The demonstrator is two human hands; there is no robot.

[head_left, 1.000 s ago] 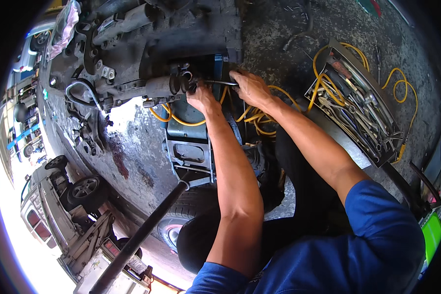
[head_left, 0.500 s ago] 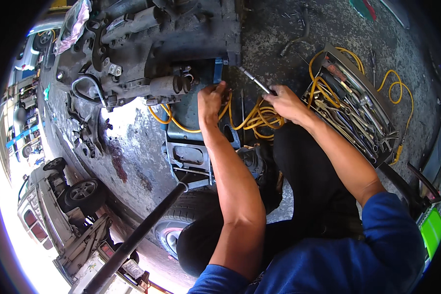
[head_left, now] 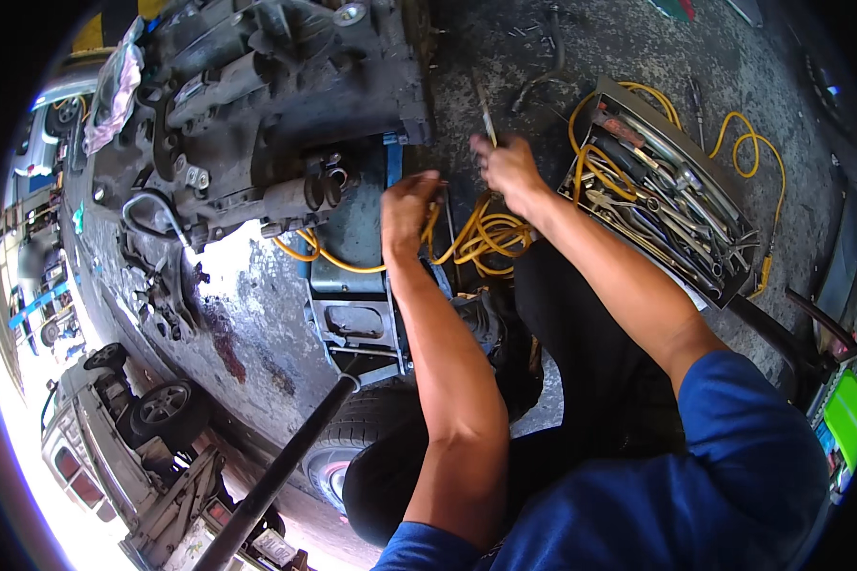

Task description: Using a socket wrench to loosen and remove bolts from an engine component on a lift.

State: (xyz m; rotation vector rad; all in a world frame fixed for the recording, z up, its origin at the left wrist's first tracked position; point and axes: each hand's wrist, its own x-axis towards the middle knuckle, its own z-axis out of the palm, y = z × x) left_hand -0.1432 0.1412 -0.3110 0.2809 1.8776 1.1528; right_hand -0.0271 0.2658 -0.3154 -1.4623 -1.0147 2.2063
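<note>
My right hand [head_left: 512, 171] is closed around a slim metal rod-like tool [head_left: 488, 114]. Its silver shaft points away from me and stands apart from the large dark engine [head_left: 352, 90]. My left hand [head_left: 408, 211] is closed, fingers curled together, just below a blue metal bar [head_left: 393, 162] at the engine's near right corner. Whatever those fingers pinch, if anything, is too blurred to make out. Loops of yellow hose [head_left: 486, 236] lie between and under my hands.
An open metal toolbox [head_left: 614, 95] full of wrenches and pliers lies to the right. Below the engine is a grey-blue jack [head_left: 352, 319] with a long black handle [head_left: 286, 452]. A tyre [head_left: 352, 433] lies by my knee. A bent pipe [head_left: 554, 57] rests on the floor.
The tool in my right hand has swung from slanting toward the engine's corner to pointing away from me, clear of it. My view has shifted slightly; the left hand stays near the blue bar.
</note>
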